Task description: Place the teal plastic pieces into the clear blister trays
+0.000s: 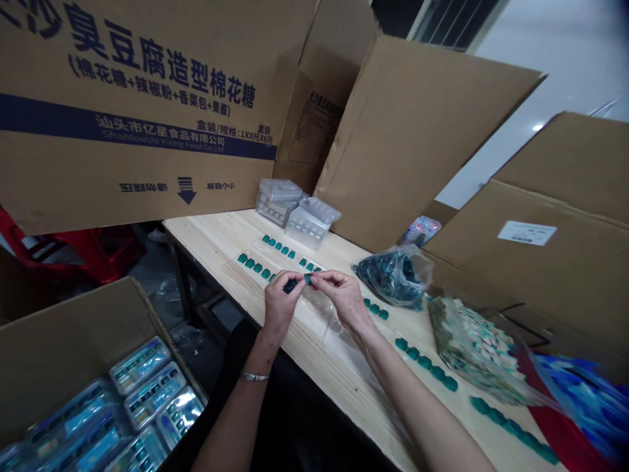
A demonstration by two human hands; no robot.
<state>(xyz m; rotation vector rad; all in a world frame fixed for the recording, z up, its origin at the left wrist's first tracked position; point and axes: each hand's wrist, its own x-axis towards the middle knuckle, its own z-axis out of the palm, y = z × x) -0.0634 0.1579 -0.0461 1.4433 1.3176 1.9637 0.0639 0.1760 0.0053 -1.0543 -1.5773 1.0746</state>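
Observation:
Both my hands meet over the wooden table (314,341). My left hand (280,301) is closed round a small dark green block. My right hand (341,295) pinches another small green piece (307,279) right beside it. Under the hands lies a clear plastic tray (327,318). Rows of green blocks (258,267) sit on the table beyond the hands, and more green blocks (427,364) lie to the right.
A clear bag of green blocks (393,275) and a bag of printed cards (472,347) lie at right. Stacked clear trays (295,210) stand at the back. Large cardboard boxes (137,105) surround the table. An open carton with packed trays (142,393) sits lower left.

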